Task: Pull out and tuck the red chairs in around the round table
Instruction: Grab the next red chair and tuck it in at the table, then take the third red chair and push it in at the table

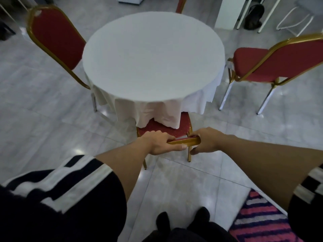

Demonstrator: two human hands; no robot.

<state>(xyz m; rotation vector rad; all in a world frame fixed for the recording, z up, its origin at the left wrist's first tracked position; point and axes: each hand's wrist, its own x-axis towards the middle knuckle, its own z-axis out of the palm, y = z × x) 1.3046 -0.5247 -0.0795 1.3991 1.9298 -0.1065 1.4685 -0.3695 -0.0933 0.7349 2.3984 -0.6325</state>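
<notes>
1. The floor (43,119) is pale grey glossy tile and takes up most of the view, with some white furniture legs way up at 1 o'clock.
2. Round table (153,56) sits dead centre under a white tablecloth (157,114) that hangs down in folds all round the edge.
3. Left chair (56,37) at 9 to 10 o'clock of the table: red back, gold frame, pushed in close so the back sits just beside the table edge.
4. Right chair (258,67) at 3 o'clock is pulled out, seat fully showing, turned partly away, standing apart from the table.
5. Near chair (167,130) at 6 o'clock: seat is partly under the cloth, which drapes onto the red cushion. Only the top edge of its back shows, seen from above.
6. A sliver of a far chair (180,5) pokes out at 12 o'clock behind the table.
7. Striped pink-and-dark rug (262,219) lies at 5 o'clock in the bottom corner.
8. Person's left hand (159,143) is curled shut around the gold top rail of the near chair, thumb underneath.
9. Right hand (206,140) grips the same rail at its other end, fingers wrapped over, thumb below.
</notes>
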